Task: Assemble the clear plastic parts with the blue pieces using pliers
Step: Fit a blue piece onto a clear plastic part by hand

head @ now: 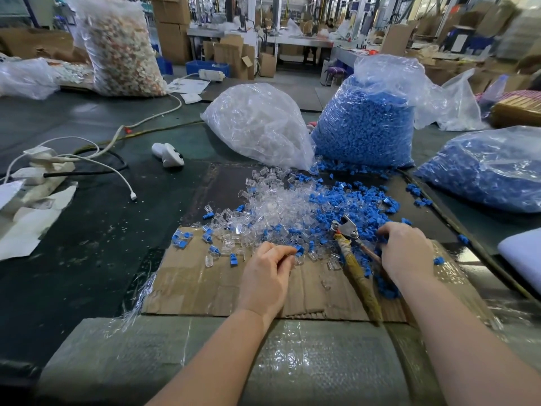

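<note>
A heap of clear plastic parts [272, 206] and a heap of blue pieces [351, 200] lie mixed on the cardboard sheet [205, 288]. My left hand [268, 273] pinches a blue piece [299, 249] at its fingertips, at the near edge of the clear heap. The pliers [348, 230] lie with metal jaws toward the heaps, one tape-wrapped handle [361, 282] pointing toward me. My right hand [405, 253] lies on the pliers' other handle amid the blue pieces, fingers curled; what they hold is hidden.
A bag of clear parts [260, 124] and two bags of blue pieces [366, 124] [486, 168] stand behind the heaps. A white controller [168, 153], cables and a power strip [44, 168] lie at left. A white pad [524, 250] sits at right.
</note>
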Demonstrator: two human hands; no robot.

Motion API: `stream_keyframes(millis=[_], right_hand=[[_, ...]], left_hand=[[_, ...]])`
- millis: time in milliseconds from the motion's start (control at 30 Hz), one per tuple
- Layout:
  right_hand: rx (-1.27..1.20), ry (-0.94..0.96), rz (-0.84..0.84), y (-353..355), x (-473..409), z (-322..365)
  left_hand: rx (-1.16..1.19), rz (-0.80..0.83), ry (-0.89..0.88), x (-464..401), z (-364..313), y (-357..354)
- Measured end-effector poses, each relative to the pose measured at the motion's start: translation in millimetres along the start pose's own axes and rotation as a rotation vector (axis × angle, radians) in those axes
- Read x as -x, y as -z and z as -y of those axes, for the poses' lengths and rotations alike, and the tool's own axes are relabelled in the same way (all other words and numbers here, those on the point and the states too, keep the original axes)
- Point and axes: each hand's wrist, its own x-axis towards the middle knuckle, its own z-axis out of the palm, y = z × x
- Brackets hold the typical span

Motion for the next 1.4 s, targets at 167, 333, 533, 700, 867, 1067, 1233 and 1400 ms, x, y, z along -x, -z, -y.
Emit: stream_keyframes(millis=[167, 333, 533, 700, 867, 1067, 1233, 1400], right_hand=[[-0.162, -0.055, -0.007, 0, 0, 0], [-0.192, -0.046, -0.026, 0, 3, -1], [-0.185, -0.01, -0.062, -2, 5, -4], [-0.18, 0.001, -0.082, -5, 7, -4], [-0.262, 0.056, -0.248, 1, 10, 0], [-0.676, 0.231, -0.213, 16, 46, 44], [-0.794, 0.28, -0.118, -7, 87, 65], [-0.8, 0.319, -0.154, -17, 94, 69]], left_hand=[[0.001, 0.003, -0.004, 0, 0, 0], [0.001, 0.009, -0.002, 0, 0, 0], [0.003, 0.016, 0.009, -1, 0, 1], [0.012, 0.021, 0.02, -1, 1, 0], [0.018, 0.021, 0.023, -2, 1, 0], [0.056, 0.021, 0.06, -1, 3, 0], [0.134, 0.014, 0.106, -2, 4, 0], [0.182, 0.031, 0.14, -3, 5, 1]])
